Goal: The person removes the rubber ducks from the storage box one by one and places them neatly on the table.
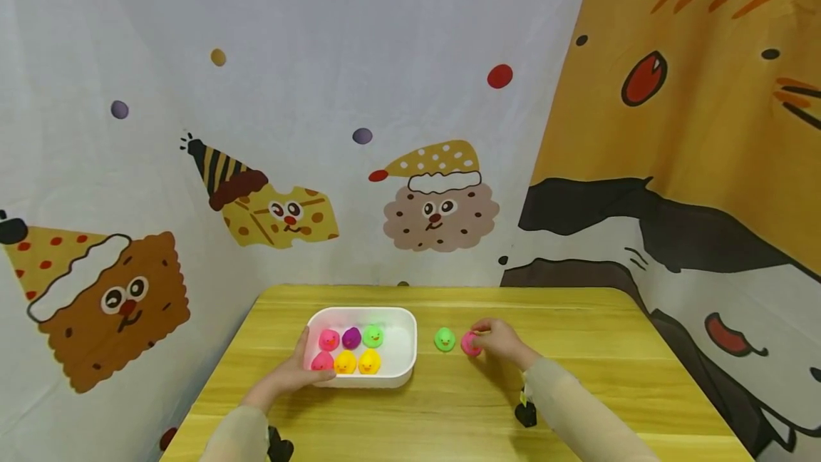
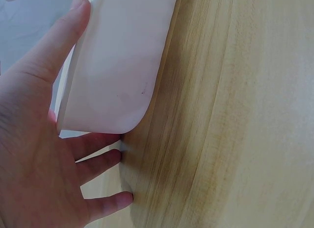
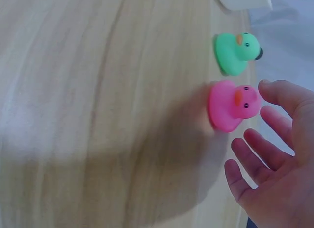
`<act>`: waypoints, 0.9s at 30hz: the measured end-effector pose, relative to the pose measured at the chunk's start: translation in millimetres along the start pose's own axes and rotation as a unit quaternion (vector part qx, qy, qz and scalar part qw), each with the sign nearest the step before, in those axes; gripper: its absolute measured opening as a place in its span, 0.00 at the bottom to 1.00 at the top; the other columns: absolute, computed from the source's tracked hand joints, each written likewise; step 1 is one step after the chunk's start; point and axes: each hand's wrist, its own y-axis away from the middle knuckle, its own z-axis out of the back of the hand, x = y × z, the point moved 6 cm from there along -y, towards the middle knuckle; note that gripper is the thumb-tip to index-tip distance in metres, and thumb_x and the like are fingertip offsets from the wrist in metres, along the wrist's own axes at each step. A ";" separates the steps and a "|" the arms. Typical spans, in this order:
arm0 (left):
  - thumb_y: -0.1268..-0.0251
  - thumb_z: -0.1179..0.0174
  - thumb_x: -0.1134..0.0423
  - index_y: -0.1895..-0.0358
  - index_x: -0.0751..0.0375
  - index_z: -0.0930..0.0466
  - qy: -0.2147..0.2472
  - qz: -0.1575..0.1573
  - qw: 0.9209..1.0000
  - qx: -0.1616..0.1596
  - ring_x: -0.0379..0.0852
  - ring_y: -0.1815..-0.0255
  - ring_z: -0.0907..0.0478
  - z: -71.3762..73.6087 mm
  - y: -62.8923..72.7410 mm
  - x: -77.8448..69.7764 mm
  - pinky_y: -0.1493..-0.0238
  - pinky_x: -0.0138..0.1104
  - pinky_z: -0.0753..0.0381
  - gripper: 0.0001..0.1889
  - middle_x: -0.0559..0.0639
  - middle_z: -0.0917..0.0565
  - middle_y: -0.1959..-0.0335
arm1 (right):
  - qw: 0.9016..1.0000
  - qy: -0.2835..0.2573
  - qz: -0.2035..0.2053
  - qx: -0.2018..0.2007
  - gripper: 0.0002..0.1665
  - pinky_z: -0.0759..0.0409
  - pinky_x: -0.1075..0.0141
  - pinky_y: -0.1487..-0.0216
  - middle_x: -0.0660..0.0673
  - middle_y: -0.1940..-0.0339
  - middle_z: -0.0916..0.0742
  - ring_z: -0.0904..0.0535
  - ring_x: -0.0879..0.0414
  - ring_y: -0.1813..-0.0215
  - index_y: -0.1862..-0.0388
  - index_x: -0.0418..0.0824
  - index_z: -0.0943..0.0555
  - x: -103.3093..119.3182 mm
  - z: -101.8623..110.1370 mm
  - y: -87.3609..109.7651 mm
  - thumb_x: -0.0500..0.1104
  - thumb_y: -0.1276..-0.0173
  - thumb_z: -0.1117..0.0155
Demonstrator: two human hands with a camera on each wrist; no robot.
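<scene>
My left hand (image 1: 291, 375) lies round the left front corner of a white plastic tray (image 1: 403, 378). In the left wrist view its thumb runs along the rim, while its straight, spread fingers reach past the end wall. The tray holds several rubber ducks, among them a purple duck (image 1: 351, 338), a green duck (image 1: 373, 336) and a yellow duck (image 1: 369, 361). At the right, my right hand (image 1: 502, 342) is at a pink rubber duck (image 3: 228, 106) standing on the table. Its thumb and loosely bent fingers are at the duck's head, without a visible pinch.
Another green rubber duck (image 1: 445, 339) stands between the tray and the pink duck. The wooden table (image 1: 462, 419) has rounded back corners. A cloth with cartoon prints (image 1: 359, 77) hangs behind it and along its sides.
</scene>
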 end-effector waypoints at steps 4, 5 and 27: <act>0.47 0.28 0.49 0.25 0.63 0.78 0.004 -0.007 1.000 -0.001 0.75 0.32 0.47 0.3 1.0 -1.5 0.35 0.66 0.48 0.66 0.76 0.60 0.26 | 1.000 0.004 0.002 -0.009 0.21 0.20 0.53 0.50 0.36 0.51 0.16 0.21 0.44 0.50 0.50 0.30 0.19 8.1 4.6 -4.3 0.37 0.42 0.30; 0.47 0.28 0.49 0.25 0.63 0.78 0.005 -0.009 1.000 -0.001 0.74 0.32 0.47 0.4 1.3 -2.3 0.34 0.66 0.48 0.66 0.77 0.60 0.26 | 1.000 0.004 0.006 -0.011 0.21 0.20 0.52 0.50 0.36 0.51 0.16 0.21 0.43 0.49 0.50 0.30 0.19 11.0 5.9 -5.6 0.37 0.42 0.30; 0.47 0.29 0.47 0.25 0.64 0.77 -0.001 -0.014 1.000 0.000 0.75 0.32 0.47 2.5 5.1 -5.2 0.34 0.66 0.48 0.66 0.76 0.59 0.26 | 0.998 -0.034 0.049 0.021 0.21 0.21 0.55 0.46 0.38 0.48 0.16 0.19 0.46 0.49 0.48 0.33 0.19 87.2 -31.3 -38.2 0.40 0.39 0.31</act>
